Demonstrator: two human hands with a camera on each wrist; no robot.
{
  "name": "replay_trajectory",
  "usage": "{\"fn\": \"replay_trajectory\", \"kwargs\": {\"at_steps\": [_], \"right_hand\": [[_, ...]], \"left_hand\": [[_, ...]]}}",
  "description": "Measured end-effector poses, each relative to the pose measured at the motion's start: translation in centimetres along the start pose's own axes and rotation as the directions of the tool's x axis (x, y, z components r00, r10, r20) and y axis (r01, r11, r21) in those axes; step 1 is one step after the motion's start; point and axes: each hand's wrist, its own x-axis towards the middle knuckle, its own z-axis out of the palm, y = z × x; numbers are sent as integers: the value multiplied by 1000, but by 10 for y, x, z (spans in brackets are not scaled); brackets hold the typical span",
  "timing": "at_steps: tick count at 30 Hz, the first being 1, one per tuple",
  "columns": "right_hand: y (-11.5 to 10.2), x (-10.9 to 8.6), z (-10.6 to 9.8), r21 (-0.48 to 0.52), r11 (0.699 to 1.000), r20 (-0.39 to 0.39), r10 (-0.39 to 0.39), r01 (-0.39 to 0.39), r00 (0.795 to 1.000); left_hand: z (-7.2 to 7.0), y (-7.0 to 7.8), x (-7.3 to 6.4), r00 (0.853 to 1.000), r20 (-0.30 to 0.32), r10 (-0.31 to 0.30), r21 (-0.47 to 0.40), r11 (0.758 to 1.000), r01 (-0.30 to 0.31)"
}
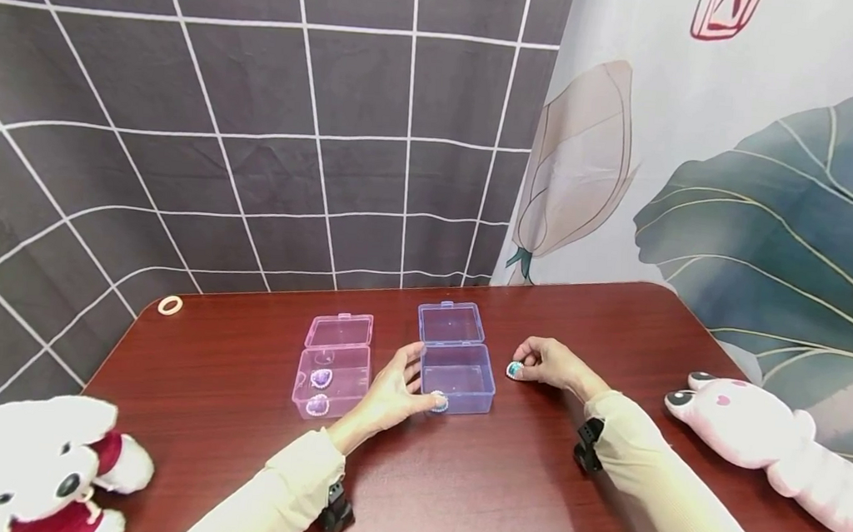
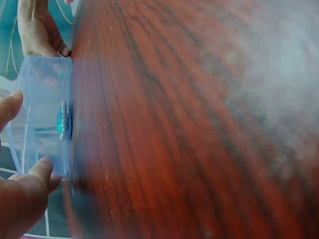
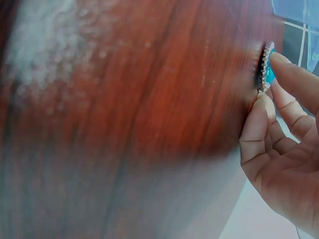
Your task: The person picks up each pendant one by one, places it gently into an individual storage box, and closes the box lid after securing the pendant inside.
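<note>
A blue see-through plastic box [image 1: 456, 376] stands on the table with its lid laid back. My left hand [image 1: 391, 390] holds its left side, thumb at the front and fingers behind. A teal gem with a pale beaded rim [image 2: 61, 119] shows at the box's front wall; whether it lies inside or before the wall I cannot tell. To the right of the box, my right hand [image 1: 551, 364] pinches another teal gem [image 3: 270, 65] between thumb and fingertips, low over the table. Left of my left hand stands an open pink box [image 1: 362, 378] with two purple gems [image 1: 321, 378] in view.
A white plush bear [image 1: 28, 460] occupies the table's front left, and a pale pink plush toy [image 1: 752, 425] lies on the right. Near the back left edge is a cream ring [image 1: 170, 305]. Dark checked cloth [image 1: 357, 93] hangs behind the table [image 1: 239, 360].
</note>
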Motion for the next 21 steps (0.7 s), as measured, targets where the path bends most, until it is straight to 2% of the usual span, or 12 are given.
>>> {"fn": "replay_trajectory", "kwargs": {"at_steps": [6,10,12,16,19,21], "right_hand": [[0,-2,3,51,999,7,-2,1,1000],[1,-4,5,194,981,-23,26,-21,999],[0,-6,4,303,953,-43,37,-22,998],[-16,-4,4,503,864,-65,48,-9,997],[-37,0,9,572,820,-53,33,3,998],[-51,2,14,583,813,-37,14,10,999]], "left_hand": [[0,0,-1,1000,-4,-2,5,1000,2],[0,-2,-2,1000,-9,-5,14,1000,5],[0,-2,-2,1000,-9,-1,13,1000,2],[0,-2,-1,1000,-7,0,-1,1000,0],[0,0,-1,1000,-5,2,-9,1000,-2],[0,1,-1,1000,0,7,-12,1000,-7]]}}
